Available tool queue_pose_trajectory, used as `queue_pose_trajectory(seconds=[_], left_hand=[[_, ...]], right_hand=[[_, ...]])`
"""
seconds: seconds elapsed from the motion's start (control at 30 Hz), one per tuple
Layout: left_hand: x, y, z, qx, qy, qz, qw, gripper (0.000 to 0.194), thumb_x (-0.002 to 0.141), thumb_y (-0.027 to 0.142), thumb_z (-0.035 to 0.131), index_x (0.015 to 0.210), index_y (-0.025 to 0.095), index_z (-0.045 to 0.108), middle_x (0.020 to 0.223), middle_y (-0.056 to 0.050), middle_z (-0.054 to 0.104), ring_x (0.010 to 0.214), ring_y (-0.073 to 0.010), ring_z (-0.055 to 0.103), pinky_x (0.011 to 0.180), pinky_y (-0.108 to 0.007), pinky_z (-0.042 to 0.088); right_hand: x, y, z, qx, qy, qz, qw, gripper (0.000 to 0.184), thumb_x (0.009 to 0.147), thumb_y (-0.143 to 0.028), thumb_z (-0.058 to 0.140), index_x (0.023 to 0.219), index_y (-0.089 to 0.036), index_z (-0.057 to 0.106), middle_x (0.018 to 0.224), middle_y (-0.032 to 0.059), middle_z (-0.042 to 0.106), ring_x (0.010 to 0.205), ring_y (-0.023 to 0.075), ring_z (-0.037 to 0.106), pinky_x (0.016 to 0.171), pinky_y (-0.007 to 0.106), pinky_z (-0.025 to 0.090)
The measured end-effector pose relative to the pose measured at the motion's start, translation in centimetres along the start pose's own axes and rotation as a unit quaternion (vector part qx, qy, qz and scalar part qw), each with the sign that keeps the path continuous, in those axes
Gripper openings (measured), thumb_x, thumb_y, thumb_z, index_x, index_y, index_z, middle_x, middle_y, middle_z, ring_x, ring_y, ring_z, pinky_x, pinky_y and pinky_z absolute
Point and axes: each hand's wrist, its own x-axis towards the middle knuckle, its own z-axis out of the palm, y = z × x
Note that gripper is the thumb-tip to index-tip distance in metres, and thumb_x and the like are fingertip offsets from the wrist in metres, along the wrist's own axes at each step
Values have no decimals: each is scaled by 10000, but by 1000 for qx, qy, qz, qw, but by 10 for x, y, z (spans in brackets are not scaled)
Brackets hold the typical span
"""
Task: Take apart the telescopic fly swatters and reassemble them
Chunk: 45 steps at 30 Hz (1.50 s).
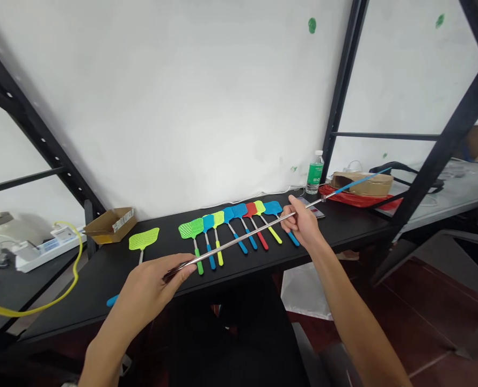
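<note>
A long, thin metal rod with a narrow blue end (355, 184) slants across my view, rising to the right above the black table. Its dark, shiny near end is pinched between the thumb and fingers of my left hand (154, 282). My right hand (301, 223) has its fingers curled round the rod farther along, short of the blue part. Behind the rod, several fly swatters lie side by side, among them a green one (191, 229), a red one (252, 210) and a blue one (273, 208). A separate yellow-green swatter (144, 238) lies near my left hand, which partly hides it.
At the left stand an open cardboard box (110, 226), a white power strip (48, 252) and a looping yellow cable (77, 263). A water bottle (314, 173) and a brown parcel (362, 184) on red plastic (343, 198) are at the right. Black metal posts (341, 86) frame the table.
</note>
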Motion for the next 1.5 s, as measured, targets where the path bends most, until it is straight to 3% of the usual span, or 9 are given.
queue_pose_trajectory(seconds=[0.3,0.43,0.63,0.83,1.03,1.2,1.27,1.37,1.5], left_hand=[[1,-5,-1,16,13,12,1000,384,922,579,514,997,300,767,984,5,786,865,-231,724,700,-260,513],[-1,-29,-9,6,13,3,1000,378,896,594,543,966,314,787,998,2,788,900,-238,730,745,-255,525],[-8,-78,-21,-20,26,-40,999,358,818,608,630,933,319,808,1010,-24,789,932,-265,734,777,-264,554],[-9,-96,-24,-41,23,-49,998,349,800,611,637,900,325,811,1008,-21,789,932,-282,733,785,-285,559],[-7,-80,-29,12,90,-56,994,375,835,614,584,935,310,779,1003,-28,785,929,-289,715,725,-307,537],[-2,-38,-25,34,207,-53,976,414,893,508,558,1245,309,648,1267,-46,689,1080,-293,666,729,-322,534],[-3,-19,-22,-10,236,-49,971,359,888,481,579,1183,297,670,1203,-35,713,1045,-272,674,792,-330,537],[-5,0,-16,-119,173,-49,976,277,870,468,614,1017,261,723,846,-15,751,787,-216,702,742,-311,555],[-1,0,-4,-236,-50,-48,969,309,897,452,586,1054,225,725,743,-28,719,646,-181,666,609,-283,556]], right_hand=[[-3,-5,-4,-12,-35,37,999,615,923,-475,597,425,-216,347,355,-65,216,324,77,280,389,251,270],[-3,-11,-9,11,-11,60,998,556,882,-427,661,459,-214,369,360,-77,222,324,65,229,365,239,256],[2,-17,-37,24,60,60,996,513,851,-398,694,492,-231,369,358,-80,231,329,75,246,368,239,321],[2,-18,-43,10,59,57,997,504,835,-405,709,488,-236,384,363,-76,242,338,82,233,353,246,294],[6,-9,-41,14,56,36,998,524,863,-392,669,468,-225,369,359,-65,245,350,80,273,387,238,315],[10,1,-38,42,67,49,996,462,854,-415,667,523,-210,419,416,-45,353,386,84,335,378,226,302],[11,4,-36,42,81,41,995,429,839,-403,682,544,-206,441,441,-44,376,397,86,358,378,224,307],[12,6,-33,37,105,32,993,397,819,-387,701,562,-204,460,467,-46,390,410,87,383,378,221,319],[12,7,-27,59,122,34,990,376,782,-386,738,595,-203,468,507,-48,420,430,87,413,371,218,327]])
